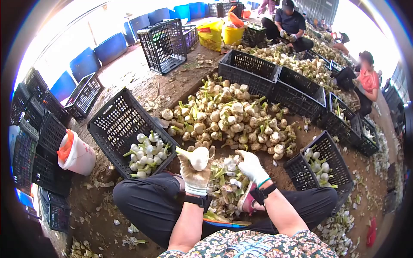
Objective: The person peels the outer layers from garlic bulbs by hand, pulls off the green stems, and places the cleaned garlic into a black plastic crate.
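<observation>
My left hand (195, 170), in a soiled work glove, has its fingers around a white garlic bulb (199, 158) whose green stem points to the left. To its right is my right hand (253, 167), in a white glove, with its fingers partly stretched and apart and nothing visible in them. Below and between the hands lies a heap of garlic skins and leaf scraps (226, 185). Just ahead is a large pile of unpeeled garlic bulbs (232, 114). A tilted black crate (116, 124) at my left holds cleaned white bulbs (148, 155).
Another black crate (297, 174) with cleaned garlic stands by my right knee. A white bucket (79, 157) with an orange bag is on the left. More crates (247, 73) line the pile's far side. Two people (290, 26) (369, 84) sit at further garlic.
</observation>
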Demonstrator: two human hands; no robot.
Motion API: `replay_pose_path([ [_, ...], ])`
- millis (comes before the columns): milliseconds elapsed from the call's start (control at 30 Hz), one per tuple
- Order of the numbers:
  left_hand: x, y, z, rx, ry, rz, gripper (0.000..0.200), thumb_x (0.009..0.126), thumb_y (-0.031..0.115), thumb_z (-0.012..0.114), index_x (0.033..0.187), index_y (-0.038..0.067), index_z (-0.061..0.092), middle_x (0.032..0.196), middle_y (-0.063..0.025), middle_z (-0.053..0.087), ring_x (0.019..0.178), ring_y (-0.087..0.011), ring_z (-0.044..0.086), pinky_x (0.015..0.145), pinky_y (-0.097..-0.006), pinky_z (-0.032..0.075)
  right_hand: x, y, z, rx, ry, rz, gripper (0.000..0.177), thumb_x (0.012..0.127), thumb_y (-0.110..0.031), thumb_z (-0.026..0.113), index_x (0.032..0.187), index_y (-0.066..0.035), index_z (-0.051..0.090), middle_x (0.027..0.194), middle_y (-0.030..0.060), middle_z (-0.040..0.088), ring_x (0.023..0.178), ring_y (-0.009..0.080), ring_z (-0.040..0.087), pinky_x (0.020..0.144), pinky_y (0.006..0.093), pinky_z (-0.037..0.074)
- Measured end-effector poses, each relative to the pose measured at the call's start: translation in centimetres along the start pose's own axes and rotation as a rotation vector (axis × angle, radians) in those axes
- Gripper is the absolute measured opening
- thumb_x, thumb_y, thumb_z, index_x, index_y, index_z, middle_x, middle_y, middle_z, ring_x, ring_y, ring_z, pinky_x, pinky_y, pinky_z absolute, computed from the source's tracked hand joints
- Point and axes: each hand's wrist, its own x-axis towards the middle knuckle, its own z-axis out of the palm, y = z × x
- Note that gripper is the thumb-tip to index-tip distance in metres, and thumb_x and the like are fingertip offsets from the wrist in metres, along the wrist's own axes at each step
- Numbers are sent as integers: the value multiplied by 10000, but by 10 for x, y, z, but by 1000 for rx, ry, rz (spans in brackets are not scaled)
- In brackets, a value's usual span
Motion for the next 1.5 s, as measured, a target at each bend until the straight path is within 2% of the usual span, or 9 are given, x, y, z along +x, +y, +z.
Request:
replay_pose_path([
  [233, 1, -18, -25, 914, -98, 2, 616, 918, 420, 637, 1404, 85, 457, 1448, -103, 470, 1315, -238, 466, 1126, -420, 356, -9, -40, 29, 1399, -272, 138, 556, 945, -453, 592, 1348, -85, 487, 1161, 117, 620, 1079, 297, 601, 897, 497, 527],
  [333, -1, -35, -20, 923, -162, 68, 623, 961, 345, 599, 1475, 93, 353, 1449, -59, 443, 1312, -188, 440, 1120, -350, 324, -2, -26, 1, 2012, 66, 896, 584, 889, -536, 620, 1244, -83, 520, 1168, 147, 615, 1086, 347, 591, 898, 607, 518],
  [467, 11, -24, -39, 655, 88, 122, 413, 998, 300, 556, 1356, 117, 464, 1224, -51, 576, 1109, -210, 574, 1003, -378, 444, 4, 42, -67, 2380, 300, 52, 553, 931, -534, 570, 1225, -66, 589, 930, 145, 703, 644, 182, 677, 550, 305, 609],
  [567, 16, -31, -46, 695, 294, 154, 341, 1004, 271, 553, 1306, 124, 499, 1127, -42, 604, 1019, -210, 611, 939, -374, 489, 90, 109, -31, 1710, 387, 474, 476, 947, -403, 610, 1264, -48, 586, 995, 153, 713, 595, 172, 601, 529, 264, 518],
  [700, 20, -30, -55, 813, 376, 174, 322, 1000, 172, 561, 1311, 122, 493, 1172, -47, 607, 1042, -199, 626, 897, -355, 518, 226, 103, 12, -202, 407, 38, 519, 855, -239, 629, 1336, -71, 531, 1199, 254, 612, 1039, 380, 609, 884, 436, 516],
  [800, 26, -26, -61, 944, 402, 155, 400, 998, 163, 557, 1373, 103, 434, 1237, -57, 546, 1078, -181, 600, 910, -331, 495, 286, 86, 25, -342, 14, 208, 472, 849, -231, 574, 1311, -141, 563, 1245, 288, 564, 1175, 426, 539, 990, 489, 447],
  [933, 30, -31, -60, 887, 446, 71, 435, 978, 125, 572, 1386, 96, 422, 1243, -48, 528, 1089, -167, 577, 930, -335, 482, 260, 75, 21, -224, 221, 228, 481, 772, -184, 647, 1240, -89, 594, 1185, 248, 592, 1161, 391, 539, 1000, 444, 437],
  [1100, 24, -43, -59, 603, 351, -136, 497, 1008, 321, 541, 1433, 121, 379, 1199, -38, 557, 1093, -206, 591, 982, -391, 477, 107, -21, 24, 1278, 101, 142, 394, 762, 127, 698, 1064, -68, 537, 986, 56, 629, 918, 155, 611, 803, 321, 537],
  [1500, 0, -27, -42, 1202, -187, 280, 756, 726, -85, 774, 1380, 60, 425, 1319, -55, 510, 1183, -179, 536, 1020, -318, 460, 27, -69, 12, 992, -108, 204, 413, 799, -147, 809, 1139, 0, 626, 1051, 59, 689, 915, 113, 615, 843, 270, 500],
])
